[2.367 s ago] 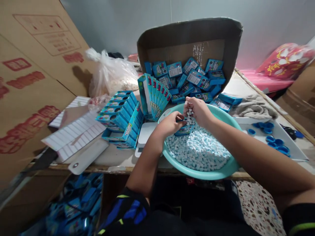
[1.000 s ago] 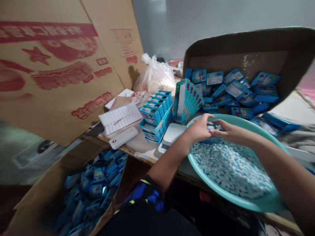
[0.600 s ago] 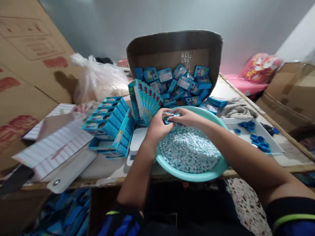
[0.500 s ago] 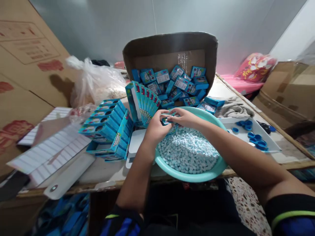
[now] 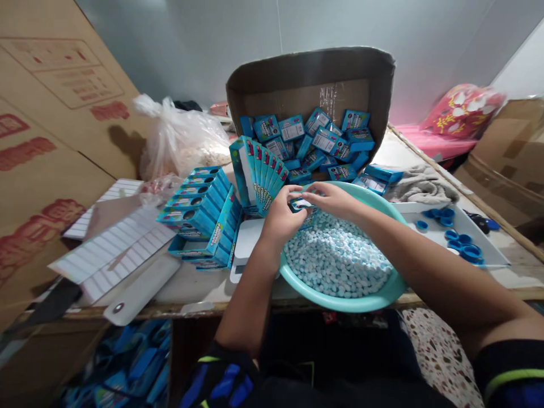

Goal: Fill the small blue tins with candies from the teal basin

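Over the left rim of a turquoise basin [image 5: 344,304] filled with small white and pale blue pieces [image 5: 340,255], both hands meet around a small blue box [image 5: 300,202]. My left hand [image 5: 284,214] wraps its fingers round the box from the left. My right hand [image 5: 329,199] has its fingertips on the box's upper side. Fingers hide most of the box. Just behind my left hand stands a fan of flat blue cartons [image 5: 266,173]. A brown cardboard box [image 5: 308,71] behind the basin holds several small blue boxes [image 5: 327,143].
Blue display trays [image 5: 195,212] stand at the left by a white device [image 5: 249,241]. Further left lie striped sheets [image 5: 113,249], a white scoop-like tool [image 5: 142,289] and a plastic bag [image 5: 182,136]. At the right are a white tray [image 5: 495,249] with blue caps and a grey cloth [image 5: 425,184].
The view has shifted, so the scene sits further right in the picture. Both hands remain together on the small box, with the fingers slightly moved.
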